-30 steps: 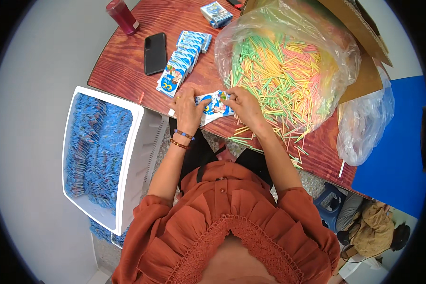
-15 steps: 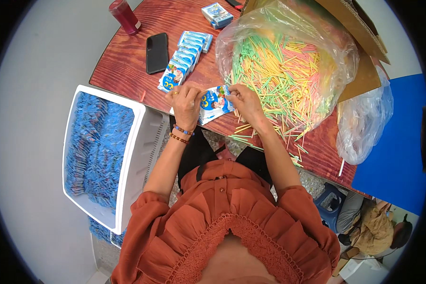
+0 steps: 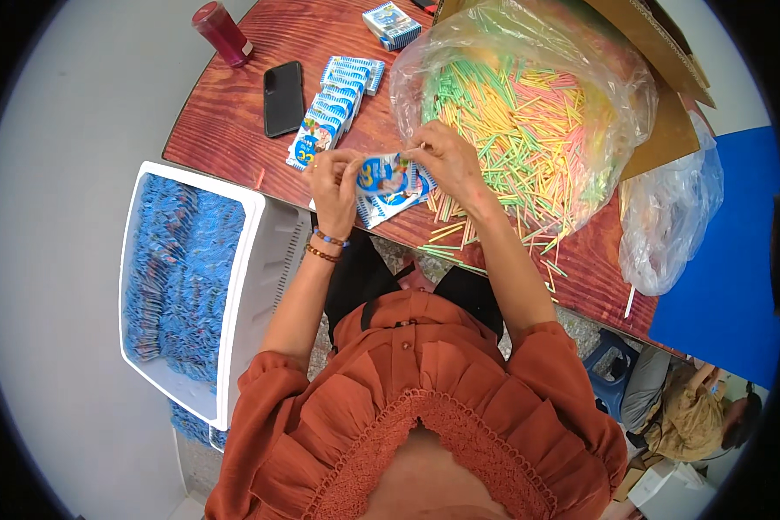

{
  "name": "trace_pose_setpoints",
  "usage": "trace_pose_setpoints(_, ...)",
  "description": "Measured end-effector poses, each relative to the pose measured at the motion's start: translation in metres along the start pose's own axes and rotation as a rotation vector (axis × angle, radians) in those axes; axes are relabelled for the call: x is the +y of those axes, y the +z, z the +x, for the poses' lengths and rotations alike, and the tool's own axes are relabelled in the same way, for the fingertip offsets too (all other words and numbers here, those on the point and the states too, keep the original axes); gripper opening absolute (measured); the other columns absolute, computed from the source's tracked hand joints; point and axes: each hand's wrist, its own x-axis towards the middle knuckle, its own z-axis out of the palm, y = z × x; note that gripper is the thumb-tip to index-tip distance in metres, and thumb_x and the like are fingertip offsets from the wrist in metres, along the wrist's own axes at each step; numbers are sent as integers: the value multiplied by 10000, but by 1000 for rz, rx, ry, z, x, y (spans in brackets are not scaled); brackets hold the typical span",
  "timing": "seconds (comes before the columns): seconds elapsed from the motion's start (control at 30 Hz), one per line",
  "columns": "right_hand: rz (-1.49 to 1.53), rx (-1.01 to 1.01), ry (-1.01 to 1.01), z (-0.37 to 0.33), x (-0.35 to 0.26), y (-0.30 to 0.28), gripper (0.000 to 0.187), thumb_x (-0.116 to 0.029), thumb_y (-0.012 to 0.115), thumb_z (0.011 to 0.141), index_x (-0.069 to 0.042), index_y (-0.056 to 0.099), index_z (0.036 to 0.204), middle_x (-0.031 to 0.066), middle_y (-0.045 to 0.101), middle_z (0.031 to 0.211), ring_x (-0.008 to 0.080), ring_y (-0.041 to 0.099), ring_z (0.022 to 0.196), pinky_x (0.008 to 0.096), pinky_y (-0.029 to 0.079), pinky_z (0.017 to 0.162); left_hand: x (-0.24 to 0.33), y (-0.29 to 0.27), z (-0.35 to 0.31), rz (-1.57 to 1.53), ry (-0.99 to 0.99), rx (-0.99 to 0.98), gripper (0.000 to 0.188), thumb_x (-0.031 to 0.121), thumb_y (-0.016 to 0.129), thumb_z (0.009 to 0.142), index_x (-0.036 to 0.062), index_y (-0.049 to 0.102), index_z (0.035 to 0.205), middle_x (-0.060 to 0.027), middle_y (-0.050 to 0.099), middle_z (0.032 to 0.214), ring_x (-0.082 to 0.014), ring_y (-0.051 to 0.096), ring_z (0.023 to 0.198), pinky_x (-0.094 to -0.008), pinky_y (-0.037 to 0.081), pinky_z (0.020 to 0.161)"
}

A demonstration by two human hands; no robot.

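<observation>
Between my hands is a small blue-and-white packet (image 3: 380, 174), tilted and raised over the near table edge. My left hand (image 3: 334, 184) pinches its left side, and the fingers of my right hand (image 3: 446, 158) are closed at its upper right corner. Just under it, more blue-and-white packets (image 3: 392, 211) lie on the table, partly covered by the held one. Beyond my left hand an overlapping row of matching packets (image 3: 336, 108) runs away from me. Right of my right hand, a clear plastic bag (image 3: 416, 87) lies open, full of thin pastel sticks (image 3: 511, 130) in green, yellow and pink.
A black phone (image 3: 283, 100), a red-filled bottle (image 3: 223, 35) and a small blue-and-white box (image 3: 392, 26) stand or lie farther back. A white crate (image 3: 244, 260) of blue packets is at left. At right are a cardboard box (image 3: 667, 156), a crumpled bag (image 3: 663, 238) and another person (image 3: 693, 416).
The held packet has been lifted and tilted off the ones beneath it. My right hand has moved up and slightly away from me.
</observation>
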Motion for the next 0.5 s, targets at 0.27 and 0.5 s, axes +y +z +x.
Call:
trace_pose_setpoints(0.27, 940, -53, 357, -15, -25, -6, 88, -111, 662, 879, -31, 643, 912, -5, 642, 784, 41, 555, 671, 192, 422, 580, 13, 16, -2, -508, -362, -19, 83, 68, 683, 876, 7, 632, 900, -13, 655, 817, -46, 591, 712, -204, 482, 626)
trace_pose_setpoints(0.5, 993, 70, 337, -30, -8, 11, 102, -113, 703, 851, -25, 651, 853, -5, 645, 757, 20, 534, 624, 188, 392, 528, 13, 28, -12, -591, -517, 0, 86, 79, 693, 873, 11, 653, 909, -17, 676, 841, -43, 592, 714, -198, 475, 625)
